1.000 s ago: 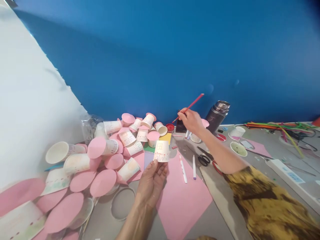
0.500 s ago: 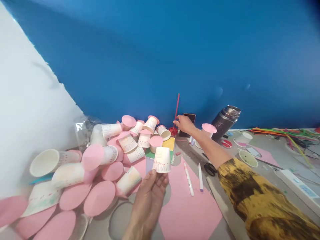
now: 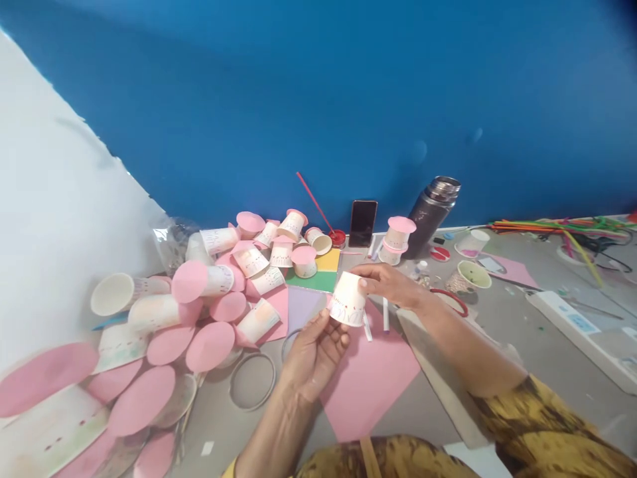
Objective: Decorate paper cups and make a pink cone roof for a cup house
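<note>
A white paper cup (image 3: 347,302), upside down with small red dots and purple zigzag lines drawn near its rim, is between my two hands. My left hand (image 3: 318,348) grips it from below by the rim. The fingers of my right hand (image 3: 391,284) are closed against its upper right side. Below lies a sheet of pink paper (image 3: 368,385) with white markers (image 3: 385,315) at its far edge. Behind the hands a thin red stick (image 3: 314,201) leans left in a small red pot (image 3: 338,238).
At left is a heap of decorated cups with pink discs (image 3: 210,346). A phone (image 3: 363,224) leans against the blue wall, right of the pot. Stacked cups (image 3: 398,239) stand beside an open dark flask (image 3: 432,216). Farther right lies a white power strip (image 3: 582,338); a tape ring (image 3: 252,382) is front left.
My right hand has let go of the red stick and come back to the cup. The stick now tilts left. My left hand and the cup have shifted slightly right and up.
</note>
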`<state>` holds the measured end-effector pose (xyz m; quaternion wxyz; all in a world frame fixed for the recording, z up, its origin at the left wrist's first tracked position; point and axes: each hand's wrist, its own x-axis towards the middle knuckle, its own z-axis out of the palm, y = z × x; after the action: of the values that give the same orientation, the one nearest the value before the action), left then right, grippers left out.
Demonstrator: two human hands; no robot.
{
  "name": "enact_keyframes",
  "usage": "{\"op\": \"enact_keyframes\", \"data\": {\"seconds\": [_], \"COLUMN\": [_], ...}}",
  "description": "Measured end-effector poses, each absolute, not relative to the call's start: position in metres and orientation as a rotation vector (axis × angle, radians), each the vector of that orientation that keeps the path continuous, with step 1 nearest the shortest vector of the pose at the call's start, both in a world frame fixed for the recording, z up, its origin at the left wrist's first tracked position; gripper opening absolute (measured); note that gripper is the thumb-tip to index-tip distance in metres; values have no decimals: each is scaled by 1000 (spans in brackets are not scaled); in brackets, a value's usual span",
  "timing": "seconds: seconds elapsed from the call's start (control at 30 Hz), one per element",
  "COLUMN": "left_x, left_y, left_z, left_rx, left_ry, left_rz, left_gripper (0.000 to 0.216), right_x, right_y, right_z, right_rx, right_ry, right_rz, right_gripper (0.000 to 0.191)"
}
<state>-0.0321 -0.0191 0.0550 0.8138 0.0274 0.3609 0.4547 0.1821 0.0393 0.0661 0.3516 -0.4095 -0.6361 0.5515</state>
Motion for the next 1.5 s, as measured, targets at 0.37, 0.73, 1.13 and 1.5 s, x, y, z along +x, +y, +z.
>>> {"op": "enact_keyframes", "data": {"seconds": [0.37,0.73,1.13,1.5], "left_x": [-11,3,-10,-18], "left_y": [-51,-58,-67,-77], "left_z": [42,29,28,23], "left_rx": [631,456,-70,168], "left_ry": [729,782,703,793], "left_rz": [1092,1157,919,996], "left_gripper": [34,24,23,15], "right_x": [197,190,195,186], "right_y": [7,-3,-1,-4], "right_z": [48,48,39,34], "right_rx": [-949,-1287,-1017,-1026], "right_ry": [-1396,-1584,-1450,-1571], "right_rz": [1380,937,1226,1116], "right_gripper": [62,66,65,54]}}
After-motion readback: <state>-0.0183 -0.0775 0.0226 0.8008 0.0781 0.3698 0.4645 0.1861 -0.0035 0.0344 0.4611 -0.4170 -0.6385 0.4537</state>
